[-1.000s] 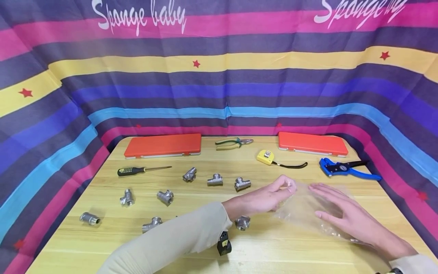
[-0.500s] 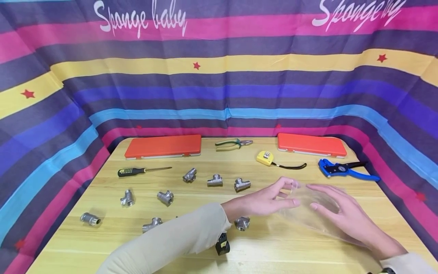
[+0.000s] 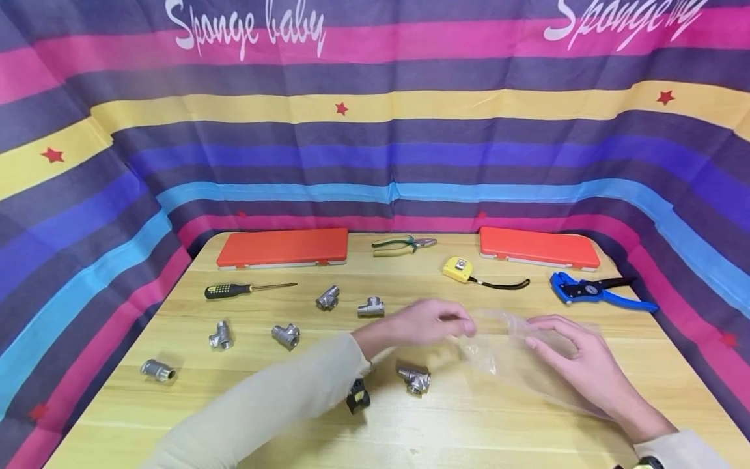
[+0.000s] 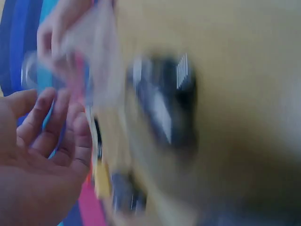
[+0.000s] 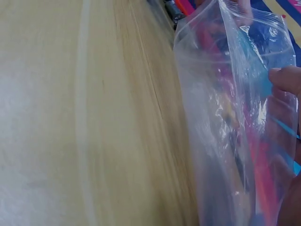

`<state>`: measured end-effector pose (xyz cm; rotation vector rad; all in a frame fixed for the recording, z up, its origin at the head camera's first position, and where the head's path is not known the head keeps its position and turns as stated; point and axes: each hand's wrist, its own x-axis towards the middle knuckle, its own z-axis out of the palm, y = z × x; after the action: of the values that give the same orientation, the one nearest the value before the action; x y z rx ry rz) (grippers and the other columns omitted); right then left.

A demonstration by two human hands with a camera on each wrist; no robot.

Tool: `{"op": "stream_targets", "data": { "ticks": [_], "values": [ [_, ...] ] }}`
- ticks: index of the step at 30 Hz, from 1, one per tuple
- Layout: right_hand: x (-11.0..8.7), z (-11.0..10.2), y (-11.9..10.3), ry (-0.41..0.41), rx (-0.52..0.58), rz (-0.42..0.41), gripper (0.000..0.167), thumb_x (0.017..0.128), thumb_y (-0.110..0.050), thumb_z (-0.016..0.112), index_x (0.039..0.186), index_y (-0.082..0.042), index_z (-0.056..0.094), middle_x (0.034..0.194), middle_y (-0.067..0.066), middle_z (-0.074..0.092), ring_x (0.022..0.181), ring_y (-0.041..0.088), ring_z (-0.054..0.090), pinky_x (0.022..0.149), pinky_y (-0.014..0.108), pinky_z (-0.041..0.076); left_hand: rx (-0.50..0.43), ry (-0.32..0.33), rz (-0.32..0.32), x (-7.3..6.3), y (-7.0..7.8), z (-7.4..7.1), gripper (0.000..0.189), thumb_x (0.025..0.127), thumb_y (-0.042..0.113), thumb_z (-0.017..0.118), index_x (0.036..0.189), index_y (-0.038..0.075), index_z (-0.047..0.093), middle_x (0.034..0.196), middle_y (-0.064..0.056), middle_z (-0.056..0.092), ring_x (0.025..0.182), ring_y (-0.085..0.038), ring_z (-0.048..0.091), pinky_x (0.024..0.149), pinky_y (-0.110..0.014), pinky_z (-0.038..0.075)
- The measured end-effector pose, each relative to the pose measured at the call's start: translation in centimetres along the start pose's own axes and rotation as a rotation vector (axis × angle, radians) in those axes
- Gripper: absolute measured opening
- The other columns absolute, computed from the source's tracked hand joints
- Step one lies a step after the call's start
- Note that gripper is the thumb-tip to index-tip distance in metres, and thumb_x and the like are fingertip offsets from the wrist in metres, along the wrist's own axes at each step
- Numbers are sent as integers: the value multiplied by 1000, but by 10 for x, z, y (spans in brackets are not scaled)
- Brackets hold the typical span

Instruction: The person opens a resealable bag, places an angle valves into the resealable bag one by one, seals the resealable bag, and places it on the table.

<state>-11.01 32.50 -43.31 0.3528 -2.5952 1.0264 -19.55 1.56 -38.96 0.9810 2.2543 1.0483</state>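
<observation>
My right hand [image 3: 577, 365] grips a clear plastic bag [image 5: 211, 113] by its side, thumb against the film. The bag's mouth gapes to the left in the head view. At that mouth is my left hand [image 3: 430, 320], its fingers loosely bent; the left wrist view shows nothing in this hand [image 4: 44, 155]. Below it on the table lies a metal tee pipe fitting [image 3: 414, 379], blurred large in the left wrist view. More tee fittings lie to the left, among them one tee [image 3: 372, 307] beyond the left forearm and another tee [image 3: 286, 335]. The left sleeve covers part of the table.
Along the back are two red cases [image 3: 284, 247], pliers [image 3: 404, 245] and a yellow tape measure [image 3: 458, 269]. A screwdriver [image 3: 249, 290] lies at left, a blue wire stripper [image 3: 600, 291] at right. A striped cloth [image 3: 392, 156] walls in the table.
My left hand has come off the bag's edge and drawn left, its arm now over other tees. The right hand keeps its grip on the bag, shifting slightly left.
</observation>
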Motion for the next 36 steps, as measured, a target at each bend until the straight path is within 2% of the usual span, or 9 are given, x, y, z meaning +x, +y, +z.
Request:
{"op": "stream_targets", "data": {
  "ticks": [3,6,8,13,17,21,24,30,36],
  "values": [
    [-2,-1,0,-9,10,18,24,98,-20,84,119,-32,79,120,-8,78,119,-17,56,101,2,31,208,86,33,-1,-17,-25,26,113,28,60,125,14,77,122,2,80,111,-12,71,104,-27,57],
    [-3,0,0,-17,20,21,24,98,-19,84,119,-30,80,122,-6,79,120,-17,56,101,3,31,474,136,33,-4,-32,-44,24,112,16,62,131,16,77,129,1,78,121,-18,70,112,-34,54],
    [-4,0,0,-25,27,28,25,97,-20,85,119,-31,80,124,-8,79,123,-17,55,102,2,30,611,114,20,-7,-41,-51,31,109,10,64,136,19,75,136,2,75,129,-20,65,118,-38,50],
    [-5,1,1,-33,49,68,25,98,-22,84,122,-31,81,129,-12,78,131,-19,48,105,2,27,755,9,-1,-13,-51,-56,41,105,9,69,142,25,72,144,1,71,134,-25,62,117,-47,49],
    [-6,1,3,-22,47,128,25,98,-27,84,123,-28,80,132,-7,78,127,-23,45,105,8,29,781,-7,-4,-16,-52,-55,37,104,23,76,141,29,72,142,4,72,132,-20,61,117,-46,48],
    [-6,1,5,-9,44,187,23,98,-32,85,120,-29,79,129,-23,74,123,-25,44,103,15,31,766,-16,29,-18,-53,-55,33,104,30,77,137,27,74,122,10,77,114,-14,63,111,-41,48],
    [-6,1,5,-11,55,196,20,98,-32,84,117,-29,79,124,-31,71,124,-24,45,101,11,31,767,-13,66,-18,-53,-53,28,104,31,76,132,24,76,108,12,78,103,-10,64,105,-38,49],
    [-5,1,5,-34,96,174,17,101,-28,81,118,-26,81,127,-17,78,130,-23,46,100,1,31,686,-4,133,-15,-48,-46,27,107,28,73,133,21,75,117,8,81,109,-10,71,108,-35,51],
    [-3,5,4,-34,136,119,15,101,-20,81,115,-24,82,125,-16,79,129,-16,55,104,0,33,560,-40,228,-11,-24,-22,29,107,29,71,134,17,75,119,7,81,104,0,73,102,-19,54]
  ]
}}
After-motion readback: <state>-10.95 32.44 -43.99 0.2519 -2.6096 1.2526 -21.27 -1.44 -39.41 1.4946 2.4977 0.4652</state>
